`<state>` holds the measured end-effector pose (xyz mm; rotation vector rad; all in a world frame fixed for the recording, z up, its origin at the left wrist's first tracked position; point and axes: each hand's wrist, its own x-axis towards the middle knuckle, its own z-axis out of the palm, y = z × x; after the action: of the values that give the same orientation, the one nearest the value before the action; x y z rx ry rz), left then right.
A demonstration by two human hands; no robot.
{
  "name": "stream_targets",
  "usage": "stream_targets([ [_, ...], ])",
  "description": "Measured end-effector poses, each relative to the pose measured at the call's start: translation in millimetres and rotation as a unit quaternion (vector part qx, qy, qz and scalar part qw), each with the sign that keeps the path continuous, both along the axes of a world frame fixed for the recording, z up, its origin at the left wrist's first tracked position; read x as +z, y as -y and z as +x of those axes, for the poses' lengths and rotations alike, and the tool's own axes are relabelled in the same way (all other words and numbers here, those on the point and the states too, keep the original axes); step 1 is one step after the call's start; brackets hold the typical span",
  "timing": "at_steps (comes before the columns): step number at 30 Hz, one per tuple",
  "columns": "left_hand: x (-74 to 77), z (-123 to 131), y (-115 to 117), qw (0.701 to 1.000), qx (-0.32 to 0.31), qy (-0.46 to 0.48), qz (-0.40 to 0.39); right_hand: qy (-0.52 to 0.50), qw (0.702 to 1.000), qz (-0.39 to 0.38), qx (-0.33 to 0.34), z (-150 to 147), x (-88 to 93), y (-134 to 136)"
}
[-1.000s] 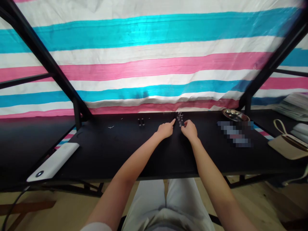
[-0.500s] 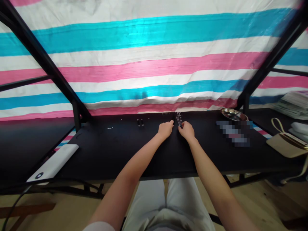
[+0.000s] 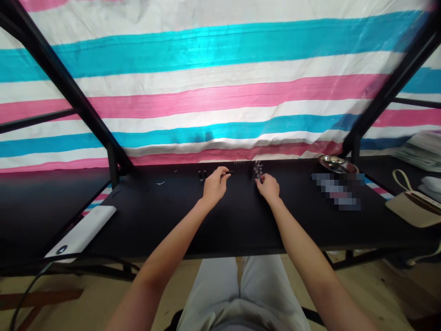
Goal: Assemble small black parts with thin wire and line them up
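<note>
A small dark stick-like piece (image 3: 231,172) pokes out from the pinched thumb and fingers of my left hand (image 3: 214,186), above the black table. Just left of that hand lie small black cylinders with silvery ends (image 3: 202,175), partly covered by it. My right hand (image 3: 269,187) rests on the table with thumb and forefinger closed at the near end of a cluster of small black pieces with silvery ends (image 3: 257,169). What exactly sits between those fingertips is too small to see. Beyond both hands a row of tiny thin pins (image 3: 239,162) lies near the table's back edge.
Thin white scraps (image 3: 160,183) lie on the black table (image 3: 237,225) to the left. A white power bank (image 3: 82,232) with a cable is at the left edge. Rightward are a shiny metal dish (image 3: 337,164), a blurred-out item and a beige pouch (image 3: 411,207). Black frame bars slant up both sides.
My left hand has moved left, away from the cluster, with the small dark piece now showing in its fingers. My right hand has stayed at the cluster. The view has shifted slightly.
</note>
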<state>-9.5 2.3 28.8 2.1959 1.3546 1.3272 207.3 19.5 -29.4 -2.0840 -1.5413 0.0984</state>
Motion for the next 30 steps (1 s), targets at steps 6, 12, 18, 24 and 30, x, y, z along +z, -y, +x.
stream_targets([
  [6, -21.0, -12.2, 1.4, 0.985, -0.042, 0.151, -0.069, -0.024, 0.996, 0.083, 0.03, -1.8, -1.3, 1.1],
  [12, -30.7, -13.6, 1.7, 0.932, -0.09, 0.316, -0.153, -0.078, 0.916, 0.212, 0.331, -28.5, 2.7, 12.6],
  [18, -27.8, -9.5, 8.7, 0.917, -0.116, 0.343, -0.169, -0.095, 0.88, 0.237, 0.401, -42.3, 6.5, 20.8],
  [24, -30.9, -11.5, 9.7, 0.929, -0.132, 0.301, -0.169, -0.074, 0.876, 0.237, 0.414, -40.6, 9.2, 22.8],
  [30, -37.0, -16.3, 10.5, 0.978, -0.098, 0.15, -0.104, -0.025, 0.89, 0.25, 0.379, -41.5, 6.8, 22.6],
])
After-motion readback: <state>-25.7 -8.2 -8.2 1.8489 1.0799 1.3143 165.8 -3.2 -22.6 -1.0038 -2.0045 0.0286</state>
